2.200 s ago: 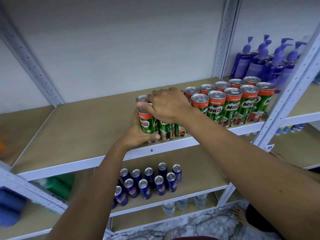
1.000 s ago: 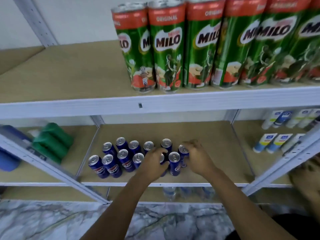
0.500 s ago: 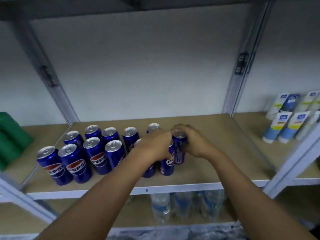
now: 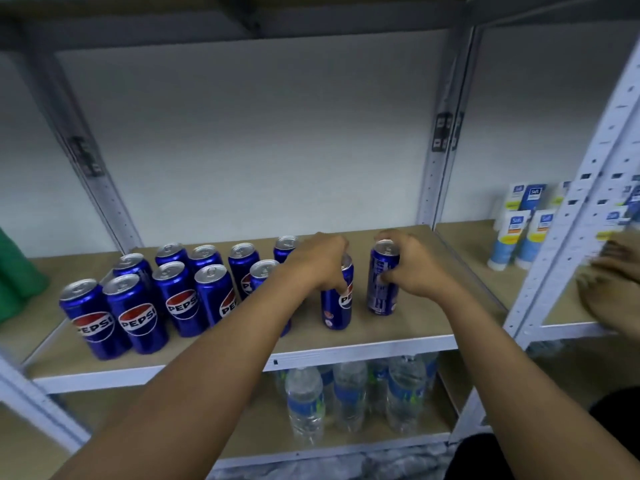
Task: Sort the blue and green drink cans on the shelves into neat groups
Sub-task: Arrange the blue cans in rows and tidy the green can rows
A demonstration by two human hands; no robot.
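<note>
Reaching both arms onto the shelf (image 4: 346, 351), my left hand (image 4: 323, 263) curled over one blue can (image 4: 336, 303), my right hand (image 4: 410, 266) gripping another blue can (image 4: 382, 289) (both upright, slightly apart).

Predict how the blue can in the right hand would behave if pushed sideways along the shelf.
The blue can is tall and slim, so it may tip rather than slide. On its side it would probably roll. The right hand grips it near the top.

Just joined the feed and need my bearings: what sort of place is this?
Probably a small shop's stockroom: metal shelving holding grouped goods: blue Pepsi cans, water bottles below and tubes in the next bay.
</note>
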